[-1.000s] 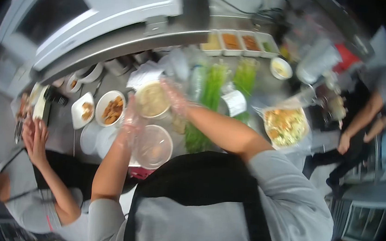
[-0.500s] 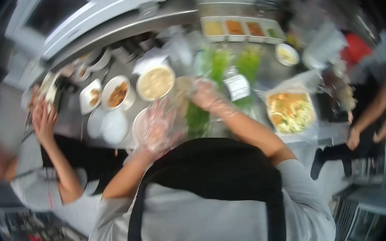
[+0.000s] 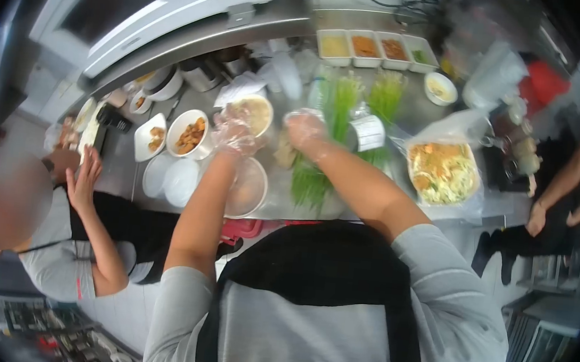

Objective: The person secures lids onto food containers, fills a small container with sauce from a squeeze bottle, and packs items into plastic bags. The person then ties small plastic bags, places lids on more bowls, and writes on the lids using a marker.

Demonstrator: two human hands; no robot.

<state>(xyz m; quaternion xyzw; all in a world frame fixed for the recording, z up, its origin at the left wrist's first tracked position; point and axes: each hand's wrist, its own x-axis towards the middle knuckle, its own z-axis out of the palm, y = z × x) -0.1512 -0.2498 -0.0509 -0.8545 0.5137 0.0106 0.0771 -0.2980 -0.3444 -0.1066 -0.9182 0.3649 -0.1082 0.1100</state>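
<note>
My left hand [image 3: 234,130], in a clear plastic glove, lies over the left rim of a round tub of pale, creamy-looking food [image 3: 260,114]. Glare and blur on the glove hide how its fingers are set. A clear round bowl [image 3: 258,190] stands beneath my left wrist. To its right, my gloved right hand [image 3: 305,132] has its fingers curled together above the counter. Anything inside that grasp is hidden. Just below it lies a tan, flat-looking item [image 3: 284,151]. Long green stalks [image 3: 311,183] lie beside and under my right wrist.
At the right sits a bagged tray of shredded food [image 3: 443,173]. Several small tubs [image 3: 364,48] line the back, near a small white bowl [image 3: 440,89]. Leftward are a bowl of brown pieces [image 3: 188,135] and a co-worker's hand [image 3: 82,182]. Another person stands at far right.
My left hand has moved forward from the clear bowl to the tub of pale food. My right hand has shifted slightly forward and left. The whole view has shifted a little.
</note>
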